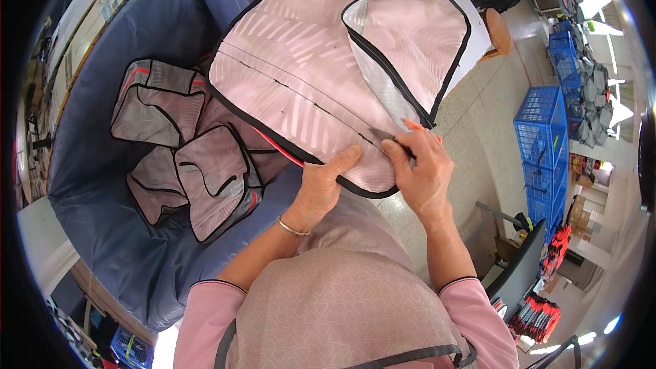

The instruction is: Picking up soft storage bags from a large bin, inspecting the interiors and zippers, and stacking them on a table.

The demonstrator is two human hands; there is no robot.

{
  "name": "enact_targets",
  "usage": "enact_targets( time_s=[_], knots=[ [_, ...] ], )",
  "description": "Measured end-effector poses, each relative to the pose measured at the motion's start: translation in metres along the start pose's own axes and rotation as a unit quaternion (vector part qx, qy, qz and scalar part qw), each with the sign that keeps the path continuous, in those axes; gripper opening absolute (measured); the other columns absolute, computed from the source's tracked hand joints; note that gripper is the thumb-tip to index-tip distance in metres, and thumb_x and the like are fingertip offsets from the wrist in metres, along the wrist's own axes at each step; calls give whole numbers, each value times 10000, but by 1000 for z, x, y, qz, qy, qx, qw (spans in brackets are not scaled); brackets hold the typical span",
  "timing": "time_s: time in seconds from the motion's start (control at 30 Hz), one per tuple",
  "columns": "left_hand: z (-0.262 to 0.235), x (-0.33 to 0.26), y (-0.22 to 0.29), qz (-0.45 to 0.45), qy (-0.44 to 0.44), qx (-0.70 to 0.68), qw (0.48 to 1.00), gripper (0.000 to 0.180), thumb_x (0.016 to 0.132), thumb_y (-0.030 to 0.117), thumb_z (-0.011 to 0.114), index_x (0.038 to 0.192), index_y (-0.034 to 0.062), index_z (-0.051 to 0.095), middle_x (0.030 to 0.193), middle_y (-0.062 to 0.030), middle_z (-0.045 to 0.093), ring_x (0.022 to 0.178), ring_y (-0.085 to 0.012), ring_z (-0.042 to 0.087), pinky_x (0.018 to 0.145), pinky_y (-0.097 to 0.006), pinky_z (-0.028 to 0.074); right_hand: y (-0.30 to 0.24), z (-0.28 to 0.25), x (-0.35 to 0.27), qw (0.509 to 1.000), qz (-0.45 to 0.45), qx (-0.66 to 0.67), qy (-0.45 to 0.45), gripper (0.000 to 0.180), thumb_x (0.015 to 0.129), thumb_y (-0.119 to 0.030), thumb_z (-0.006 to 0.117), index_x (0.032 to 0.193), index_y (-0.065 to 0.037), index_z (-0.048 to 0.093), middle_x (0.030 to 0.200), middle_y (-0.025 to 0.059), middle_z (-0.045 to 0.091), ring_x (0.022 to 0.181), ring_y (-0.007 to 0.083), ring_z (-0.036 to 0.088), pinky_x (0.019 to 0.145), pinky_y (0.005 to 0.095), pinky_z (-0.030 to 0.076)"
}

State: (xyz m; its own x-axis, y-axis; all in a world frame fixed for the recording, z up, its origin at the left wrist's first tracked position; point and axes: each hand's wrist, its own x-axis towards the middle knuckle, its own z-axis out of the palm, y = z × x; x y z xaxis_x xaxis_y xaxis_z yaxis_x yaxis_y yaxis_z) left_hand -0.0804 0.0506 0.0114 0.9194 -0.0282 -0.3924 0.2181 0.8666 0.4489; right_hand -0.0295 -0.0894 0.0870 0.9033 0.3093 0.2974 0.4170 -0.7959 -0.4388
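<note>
- Pink bag (294,72): lies ahead of both hands; its seam (318,106) runs far left to near right.
- Right hand (424,172): nearer the seam, closed around a small dark tool (380,134).
- Left hand (320,188): grips the near edge (369,193).

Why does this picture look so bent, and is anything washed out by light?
Head view: wide fisheye lens, so the blue crates at the right lean and curve, and the corners go black; head view, upper right: bright patches glare white, detail lost; head view, centre: the pink fabric under the right fingers shows its pattern clearly.
</note>
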Motion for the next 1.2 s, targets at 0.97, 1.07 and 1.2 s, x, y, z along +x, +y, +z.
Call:
enact_targets(
  time_s=[0.97,1.07,1.2],
  knots=[
    [-17,16,9,315,-296,751,499,506,807,297,623,1230,33,539,1314,-109,504,1262,-277,423,1063,-408,306,121,78,23,916,349,79,184,504,720,-328,767,1010,39,580,741,46,549,628,147,530,583,283,442],
    [-21,38,46,261,-306,805,437,504,816,390,575,1243,123,554,1346,-78,485,1281,-266,404,1072,-541,224,157,86,9,907,389,154,40,323,785,-275,707,705,17,595,577,6,527,556,113,468,532,288,374],
    [-92,93,161,304,43,935,179,405,812,311,579,1183,150,568,1281,-105,490,1273,-326,359,885,-709,247,154,94,8,906,379,165,87,334,803,-256,681,697,45,582,563,53,504,551,107,427,503,307,355]
  ],
)
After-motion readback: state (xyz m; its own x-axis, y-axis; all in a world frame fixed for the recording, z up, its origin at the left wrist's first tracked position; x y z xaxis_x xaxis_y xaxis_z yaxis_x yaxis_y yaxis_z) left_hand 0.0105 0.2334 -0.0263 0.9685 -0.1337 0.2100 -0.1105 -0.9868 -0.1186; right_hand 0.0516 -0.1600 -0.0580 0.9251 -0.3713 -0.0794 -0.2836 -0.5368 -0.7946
